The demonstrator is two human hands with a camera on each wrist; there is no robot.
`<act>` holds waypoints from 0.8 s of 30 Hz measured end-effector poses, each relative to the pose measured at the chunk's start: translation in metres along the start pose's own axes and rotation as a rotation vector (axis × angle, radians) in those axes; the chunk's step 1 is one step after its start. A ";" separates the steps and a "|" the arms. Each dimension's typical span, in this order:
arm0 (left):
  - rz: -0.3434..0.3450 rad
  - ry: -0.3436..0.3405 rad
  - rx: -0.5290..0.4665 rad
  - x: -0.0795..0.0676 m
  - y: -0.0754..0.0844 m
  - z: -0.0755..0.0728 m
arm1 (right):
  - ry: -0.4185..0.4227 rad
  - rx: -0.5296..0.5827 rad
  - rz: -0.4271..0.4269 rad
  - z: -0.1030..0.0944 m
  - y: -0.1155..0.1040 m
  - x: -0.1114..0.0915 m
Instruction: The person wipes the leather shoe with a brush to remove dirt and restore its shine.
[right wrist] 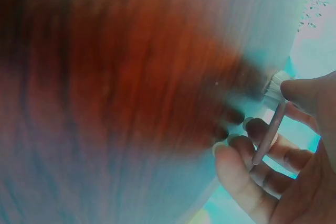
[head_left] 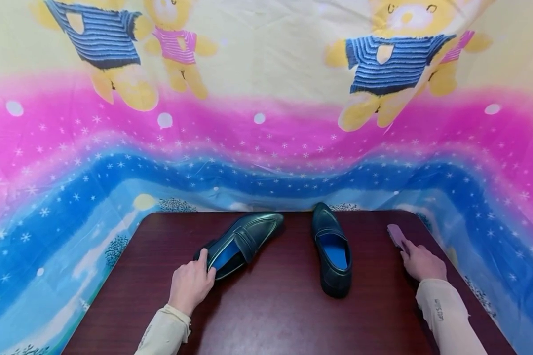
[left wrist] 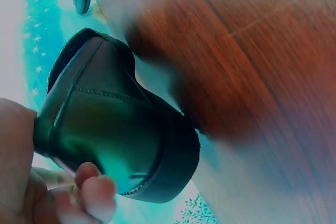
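My left hand (head_left: 191, 283) grips the heel end of a dark green-black loafer (head_left: 263, 228) with a blue insole, its toe pointing away to the right. In the left wrist view the heel of that loafer (left wrist: 115, 114) faces the camera, with my thumb and fingertips on it. At the right side of the table my right hand (head_left: 424, 264) holds a small brush (head_left: 396, 235) with a mauve back. White bristles and a thin handle of the brush (right wrist: 270, 135) show between the fingers in the right wrist view.
A matching loafer (head_left: 336, 283) stands upright right of the table's middle, its toe at the back edge. The dark red-brown wooden table (head_left: 284, 315) has rounded far corners. A patterned cloth (head_left: 257, 138) with bears and snowflakes hangs behind and around it.
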State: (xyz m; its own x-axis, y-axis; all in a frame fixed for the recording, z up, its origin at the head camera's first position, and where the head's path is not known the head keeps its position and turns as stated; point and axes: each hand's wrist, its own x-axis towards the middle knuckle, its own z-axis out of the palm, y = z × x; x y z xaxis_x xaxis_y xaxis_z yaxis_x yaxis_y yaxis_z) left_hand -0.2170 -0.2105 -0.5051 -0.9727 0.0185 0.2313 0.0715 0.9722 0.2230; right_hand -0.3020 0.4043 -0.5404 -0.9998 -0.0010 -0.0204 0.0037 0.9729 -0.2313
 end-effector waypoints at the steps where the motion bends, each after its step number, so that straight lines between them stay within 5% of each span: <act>1: 0.011 0.021 0.007 0.000 0.000 0.000 | 0.002 -0.004 0.004 -0.002 -0.001 -0.001; 7: 0.092 0.158 0.059 0.004 -0.002 0.003 | 0.117 -0.018 0.015 -0.007 -0.009 -0.005; 11: 0.111 0.176 0.017 0.010 -0.004 0.001 | 0.272 -0.006 0.005 -0.017 -0.025 -0.005; 14: 0.055 0.128 -0.105 0.015 -0.004 -0.005 | 0.409 0.038 -0.020 -0.030 -0.052 -0.005; 19: -0.098 -0.075 -0.378 0.022 0.001 -0.012 | 0.590 0.130 -0.151 -0.052 -0.119 -0.010; 24: -0.170 -0.187 -0.625 0.025 0.020 -0.011 | 0.480 0.169 -0.370 -0.060 -0.184 -0.019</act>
State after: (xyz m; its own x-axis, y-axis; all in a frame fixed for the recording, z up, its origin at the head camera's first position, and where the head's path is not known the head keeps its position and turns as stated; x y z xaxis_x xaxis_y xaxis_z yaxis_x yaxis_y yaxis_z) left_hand -0.2378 -0.1931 -0.4846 -0.9996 -0.0279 -0.0104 -0.0260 0.6484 0.7608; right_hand -0.2847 0.2396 -0.4387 -0.8329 -0.1885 0.5202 -0.3803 0.8780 -0.2907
